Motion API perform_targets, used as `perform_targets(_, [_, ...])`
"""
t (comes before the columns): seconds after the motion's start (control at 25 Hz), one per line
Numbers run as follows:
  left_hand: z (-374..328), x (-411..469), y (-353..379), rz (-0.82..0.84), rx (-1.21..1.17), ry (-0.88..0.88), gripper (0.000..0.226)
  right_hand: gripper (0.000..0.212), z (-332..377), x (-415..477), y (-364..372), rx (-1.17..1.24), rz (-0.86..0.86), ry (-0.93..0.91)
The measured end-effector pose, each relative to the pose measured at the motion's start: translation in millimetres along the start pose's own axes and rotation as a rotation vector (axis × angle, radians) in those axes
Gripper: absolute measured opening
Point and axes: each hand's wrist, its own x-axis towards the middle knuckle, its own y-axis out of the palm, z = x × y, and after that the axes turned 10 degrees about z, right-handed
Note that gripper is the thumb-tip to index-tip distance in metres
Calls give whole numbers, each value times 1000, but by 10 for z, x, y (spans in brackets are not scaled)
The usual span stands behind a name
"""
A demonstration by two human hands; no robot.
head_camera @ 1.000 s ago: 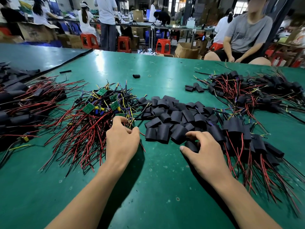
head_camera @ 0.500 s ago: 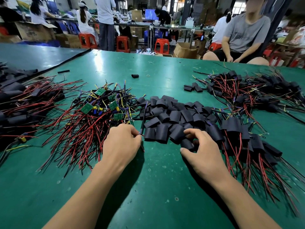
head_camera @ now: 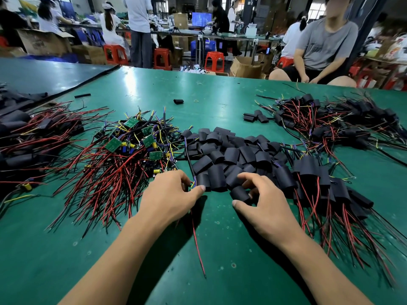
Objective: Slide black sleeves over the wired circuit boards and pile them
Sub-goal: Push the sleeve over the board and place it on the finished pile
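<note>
A heap of bare green circuit boards (head_camera: 130, 148) with red, black and yellow wires lies left of centre on the green table (head_camera: 220, 249). My left hand (head_camera: 169, 199) grips one wired board at the heap's near edge; the board is mostly hidden under my fingers and its red wire (head_camera: 197, 243) trails toward me. Loose black sleeves (head_camera: 229, 155) are piled in the middle. My right hand (head_camera: 262, 205) pinches one black sleeve (head_camera: 240, 193) at the pile's front. Sleeved boards (head_camera: 317, 179) with wires lie in a pile to the right.
More sleeved, wired bundles lie at the far right (head_camera: 343, 122) and far left (head_camera: 28, 142). A stray sleeve (head_camera: 178, 101) sits mid-table. A seated person (head_camera: 323, 49) is at the far edge. Red stools and cardboard boxes stand behind.
My left hand has drawn a wired board out of the heap toward me, its red wire now trailing on the table. My right hand has lifted one sleeve from the pile's front.
</note>
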Motion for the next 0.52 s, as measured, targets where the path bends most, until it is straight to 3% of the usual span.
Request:
perform_targets(0.24, [0, -3, -67, -11, -92, 16, 21, 36, 23, -10, -14, 34, -26, 4])
perform_targets(0.36, [-57, 7, -86, -6, -538, -30, 18, 30, 18, -17, -18, 56, -48, -10])
perform_targets(0.52, [-145, 8, -148, 122, -1262, -6, 24, 25, -7, 20, -7, 129, -88, 25])
